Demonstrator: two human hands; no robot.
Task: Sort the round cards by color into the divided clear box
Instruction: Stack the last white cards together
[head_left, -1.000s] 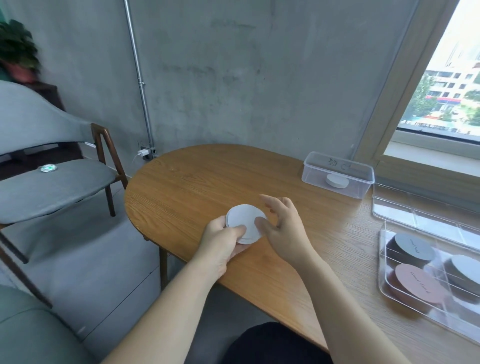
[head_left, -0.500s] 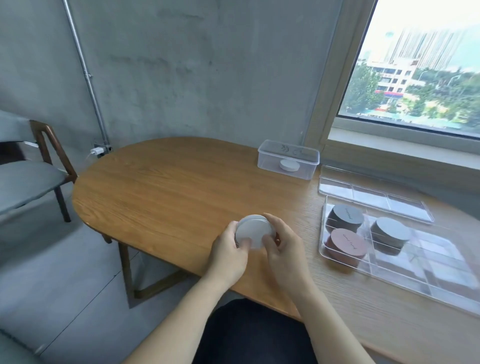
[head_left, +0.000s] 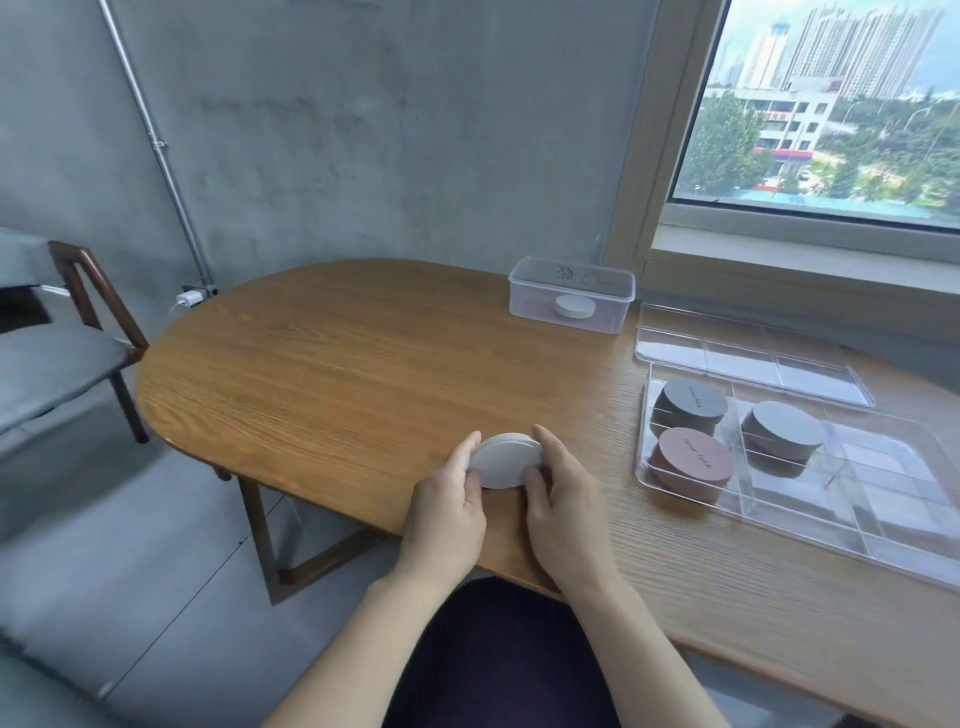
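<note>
the left hand (head_left: 447, 499) and right hand (head_left: 563, 499) both curl around a thin stack of white round cards (head_left: 504, 460), gripping its rim from either side close to the near edge of the oval wooden worktop (head_left: 337, 374). bare wood spreads wide to the left and beyond the stack. to the right, apart from the hands, the divided clear plastic box (head_left: 857, 540) holds a pink card stack (head_left: 693, 460), a dark grey stack (head_left: 688, 405) and a lighter grey stack (head_left: 784, 428) in separate compartments. a flat clear lid (head_left: 743, 358) lies just behind it, and a small lidded clear tub (head_left: 571, 293) sits farther back.
</note>
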